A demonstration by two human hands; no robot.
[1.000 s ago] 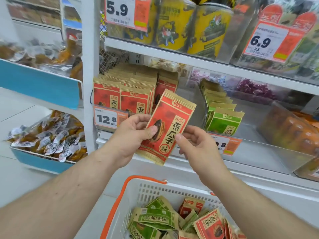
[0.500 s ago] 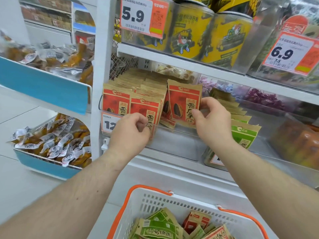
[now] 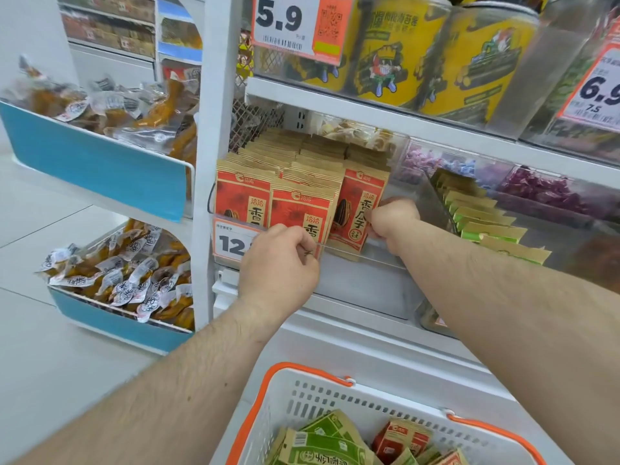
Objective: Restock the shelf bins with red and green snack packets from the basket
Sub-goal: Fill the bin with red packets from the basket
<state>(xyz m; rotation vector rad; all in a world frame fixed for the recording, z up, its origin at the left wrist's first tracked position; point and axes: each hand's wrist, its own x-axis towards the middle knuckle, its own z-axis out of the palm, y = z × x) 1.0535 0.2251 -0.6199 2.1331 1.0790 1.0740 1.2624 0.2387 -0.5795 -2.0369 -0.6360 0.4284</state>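
Rows of red snack packets (image 3: 245,199) stand upright in a clear shelf bin (image 3: 369,260). My right hand (image 3: 392,218) pinches the right edge of the front red packet (image 3: 357,209) in the third row, inside the bin. My left hand (image 3: 280,263) has its fingers curled over the bin's front lip, at the foot of the middle row's front packet (image 3: 302,213). Green packets (image 3: 483,219) stand in the neighbouring bin to the right. Below, a white basket with orange handles (image 3: 302,391) holds green packets (image 3: 322,444) and red packets (image 3: 399,437).
Yellow snack tins (image 3: 392,48) fill the shelf above, behind price tags (image 3: 295,25). Clear bins of purple sweets (image 3: 543,189) sit at the back right. To the left, blue-fronted trays (image 3: 97,162) hold wrapped brown snacks. A white upright post (image 3: 214,129) borders the bin.
The red packet went from in front of the shelf, held in both hands, into the bin's third row. My left hand dropped to the bin's front lip; my right hand stays on the packet.
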